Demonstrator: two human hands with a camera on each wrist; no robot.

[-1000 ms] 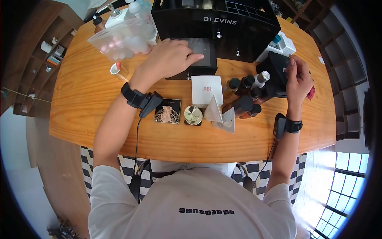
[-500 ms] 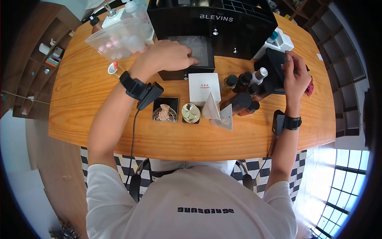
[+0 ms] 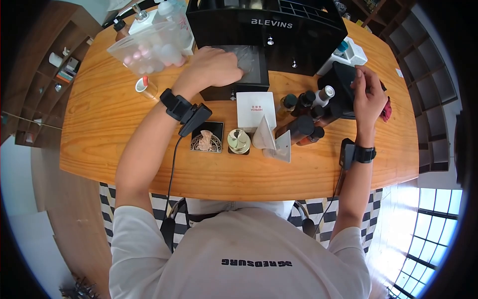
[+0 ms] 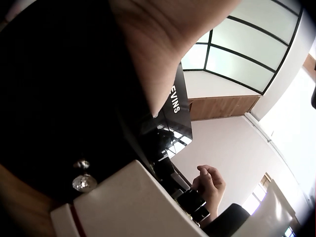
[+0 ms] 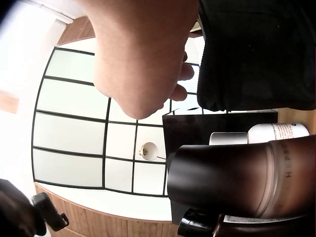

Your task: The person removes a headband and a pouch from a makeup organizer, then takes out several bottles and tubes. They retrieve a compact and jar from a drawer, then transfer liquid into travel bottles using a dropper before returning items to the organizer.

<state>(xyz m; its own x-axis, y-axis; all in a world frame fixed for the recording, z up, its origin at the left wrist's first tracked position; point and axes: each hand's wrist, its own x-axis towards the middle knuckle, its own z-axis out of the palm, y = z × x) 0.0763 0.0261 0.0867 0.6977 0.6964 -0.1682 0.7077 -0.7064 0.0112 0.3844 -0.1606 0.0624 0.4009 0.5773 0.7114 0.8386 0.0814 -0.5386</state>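
Note:
My left hand (image 3: 213,68) reaches into the pulled-out drawer (image 3: 255,74) of a black organizer (image 3: 279,37). Its fingertips are hidden behind the hand in the head view, and I cannot tell whether they grip anything. Clear crinkled plastic (image 3: 245,56) lies in the drawer next to the knuckles. On the right, my right hand (image 3: 367,94) is raised beside a black zippered pouch (image 3: 338,84), fingers loosely bent. No object shows between its fingers. In the left wrist view the drawer's crystal knob (image 4: 84,183) shows below the dark drawer front.
A white box (image 3: 256,107), several bottles (image 3: 301,128), a round gold-coloured compact (image 3: 239,141) and a black decorated square case (image 3: 206,137) stand before the organizer. At left are a clear bag of pinkish balls (image 3: 149,52) and a small cup-like container (image 3: 146,88).
My left hand has tucked its thumb and fingers down into the drawer from lying flatter above it. The right hand stays by the pouch, almost still. The view has shifted slightly.

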